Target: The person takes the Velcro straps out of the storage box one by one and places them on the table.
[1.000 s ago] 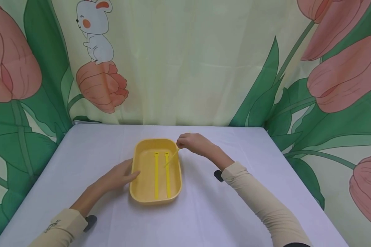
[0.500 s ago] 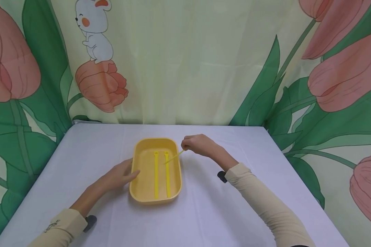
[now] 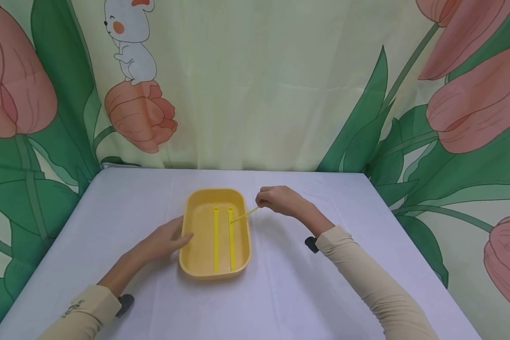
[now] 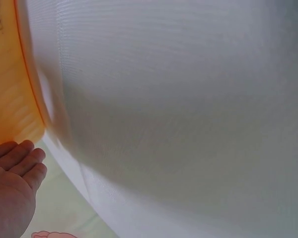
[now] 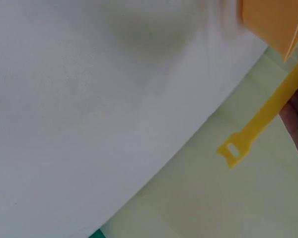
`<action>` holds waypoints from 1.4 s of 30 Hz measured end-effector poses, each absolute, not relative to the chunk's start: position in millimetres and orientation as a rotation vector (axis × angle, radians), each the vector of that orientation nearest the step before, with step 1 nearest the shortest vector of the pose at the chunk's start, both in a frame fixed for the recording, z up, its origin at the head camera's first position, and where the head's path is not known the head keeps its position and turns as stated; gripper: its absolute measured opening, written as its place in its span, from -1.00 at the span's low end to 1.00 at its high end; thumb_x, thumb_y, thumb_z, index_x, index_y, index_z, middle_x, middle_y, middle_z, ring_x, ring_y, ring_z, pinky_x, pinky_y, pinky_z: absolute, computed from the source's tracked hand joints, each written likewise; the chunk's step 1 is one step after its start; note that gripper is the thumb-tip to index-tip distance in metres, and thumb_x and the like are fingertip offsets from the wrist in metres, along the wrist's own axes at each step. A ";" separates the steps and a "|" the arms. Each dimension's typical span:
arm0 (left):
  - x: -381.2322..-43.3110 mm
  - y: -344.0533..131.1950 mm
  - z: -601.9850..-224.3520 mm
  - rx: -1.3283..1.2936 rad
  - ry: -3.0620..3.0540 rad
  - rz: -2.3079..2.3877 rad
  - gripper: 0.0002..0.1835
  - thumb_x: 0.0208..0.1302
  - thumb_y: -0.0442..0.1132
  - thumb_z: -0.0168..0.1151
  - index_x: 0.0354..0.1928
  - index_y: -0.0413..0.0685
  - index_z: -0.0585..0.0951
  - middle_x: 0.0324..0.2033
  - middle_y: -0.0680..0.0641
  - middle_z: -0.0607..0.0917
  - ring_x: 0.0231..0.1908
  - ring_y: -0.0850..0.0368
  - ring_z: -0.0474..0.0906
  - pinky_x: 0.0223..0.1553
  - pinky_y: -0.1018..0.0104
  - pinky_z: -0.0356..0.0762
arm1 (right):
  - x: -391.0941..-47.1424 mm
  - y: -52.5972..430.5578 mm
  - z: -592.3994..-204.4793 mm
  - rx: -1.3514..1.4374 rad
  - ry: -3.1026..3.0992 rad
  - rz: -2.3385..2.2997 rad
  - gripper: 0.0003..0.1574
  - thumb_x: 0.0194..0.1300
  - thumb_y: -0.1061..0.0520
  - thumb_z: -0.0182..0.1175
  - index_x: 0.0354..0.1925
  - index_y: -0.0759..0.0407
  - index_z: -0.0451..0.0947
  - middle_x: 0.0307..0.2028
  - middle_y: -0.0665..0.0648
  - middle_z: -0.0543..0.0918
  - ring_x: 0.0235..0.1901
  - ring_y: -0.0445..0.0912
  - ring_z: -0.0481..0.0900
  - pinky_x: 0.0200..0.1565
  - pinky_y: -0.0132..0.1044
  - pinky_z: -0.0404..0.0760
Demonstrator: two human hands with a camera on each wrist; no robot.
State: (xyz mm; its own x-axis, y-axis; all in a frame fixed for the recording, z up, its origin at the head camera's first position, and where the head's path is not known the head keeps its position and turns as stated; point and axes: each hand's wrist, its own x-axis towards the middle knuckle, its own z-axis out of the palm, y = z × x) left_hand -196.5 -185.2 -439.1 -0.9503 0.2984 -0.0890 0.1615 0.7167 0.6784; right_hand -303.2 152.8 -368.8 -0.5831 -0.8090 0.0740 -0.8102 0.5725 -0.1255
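Note:
A yellow tray point(image 3: 201, 269) stands on the table, with two yellow hook-and-loop cable ties point(image 3: 216, 241) lying lengthwise in it, side by side. My left hand point(image 3: 167, 241) holds the tray's left side, thumb over the rim and fingers against the outer wall, as the left wrist view shows of the fingers point(image 4: 21, 157). Beyond the tray's right rim, my right hand point(image 3: 280, 200) pinches a third cable tie point(image 3: 246, 214). That tie slants down leftward over the rim, its tip overlapping the right-hand tie in the tray. Its slotted head point(image 5: 233, 148) sticks out from the hand in the right wrist view.
A white cloth point(image 3: 280, 293) covers the table. Behind its far edge hangs a curtain point(image 3: 255, 94) printed with tulips and a white rabbit-like animal. Both sleeved wrists carry a small dark camera point(image 3: 311, 244).
My right hand has moved right, away from the tray's rim, drawing the pinched cable tie with it, so more of the tie shows. The left hand and tray have stayed in place.

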 end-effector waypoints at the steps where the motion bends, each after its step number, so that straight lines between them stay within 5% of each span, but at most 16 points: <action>1: -196.2 -185.1 -438.7 0.369 2.727 1.054 -0.24 0.35 0.08 0.06 0.41 -0.22 0.11 0.31 -0.29 0.28 0.31 -0.26 0.12 0.24 -0.20 0.08 | -303.1 153.4 -369.5 1.427 -2.779 0.242 -0.92 0.27 0.21 0.22 -0.30 0.04 0.63 -0.39 -0.13 0.52 -0.43 -0.24 0.44 -0.34 -0.49 0.49; 42: -198.6 -183.0 -440.7 0.378 2.744 1.034 -0.22 0.35 0.08 0.06 0.42 -0.22 0.07 0.32 -0.29 0.25 0.31 -0.26 0.10 0.24 -0.21 0.07 | -305.4 175.9 -397.0 0.930 -3.021 0.897 -0.90 0.24 0.17 0.25 -0.26 0.17 0.56 -0.38 -0.02 0.62 -0.37 -0.18 0.56 -0.31 -0.38 0.58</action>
